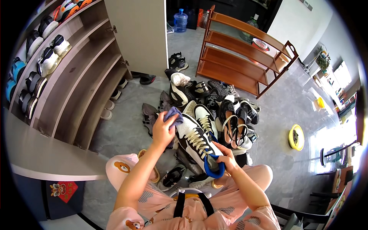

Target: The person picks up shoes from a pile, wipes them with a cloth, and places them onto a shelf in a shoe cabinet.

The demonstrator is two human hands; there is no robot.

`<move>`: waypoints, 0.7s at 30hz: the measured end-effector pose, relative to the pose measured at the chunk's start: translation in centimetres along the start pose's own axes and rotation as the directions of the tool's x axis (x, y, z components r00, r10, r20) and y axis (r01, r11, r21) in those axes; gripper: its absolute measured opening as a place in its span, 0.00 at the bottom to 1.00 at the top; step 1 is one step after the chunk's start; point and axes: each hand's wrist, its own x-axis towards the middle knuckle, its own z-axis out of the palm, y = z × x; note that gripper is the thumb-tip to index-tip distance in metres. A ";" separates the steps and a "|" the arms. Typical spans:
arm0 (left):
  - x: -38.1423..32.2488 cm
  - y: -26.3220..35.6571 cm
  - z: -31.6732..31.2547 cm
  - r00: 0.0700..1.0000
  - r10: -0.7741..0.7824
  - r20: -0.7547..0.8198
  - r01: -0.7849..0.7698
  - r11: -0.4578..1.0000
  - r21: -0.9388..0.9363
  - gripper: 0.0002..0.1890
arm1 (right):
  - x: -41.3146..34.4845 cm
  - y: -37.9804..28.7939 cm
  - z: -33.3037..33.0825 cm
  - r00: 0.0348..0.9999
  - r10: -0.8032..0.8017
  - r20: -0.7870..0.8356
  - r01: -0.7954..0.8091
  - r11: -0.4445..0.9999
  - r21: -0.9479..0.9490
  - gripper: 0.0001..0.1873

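My right hand (226,157) grips the heel end of a white, black and blue sneaker (195,141) with cream laces. Its toe points away from me, up and to the left. A bunched purple-grey cloth (173,117) is in my left hand (164,128), pressed against the sneaker's toe. Just beyond lies a similar sneaker (205,119), partly covered by the held one. Around them spreads a heap of shoes, including black strappy shoes (230,126) and a black-and-white sneaker (181,93). Between my feet sits a dark shoe (172,177).
On the left stands a shoe cabinet (86,67) with its door (138,34) swung out and several shoes on the upper shelves. A brown wooden rack (235,57) stands behind the heap. A yellow basin (296,137) rests on the grey tiled floor at right. Farther back is a blue water jug (180,21).
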 end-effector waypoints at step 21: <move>-3.3 6.8 0.5 0.973 0.103 0.205 -0.047 0.965 -0.258 0.26 | 2.4 3.5 -4.1 0.968 0.250 -0.028 -0.169 0.729 0.664 0.21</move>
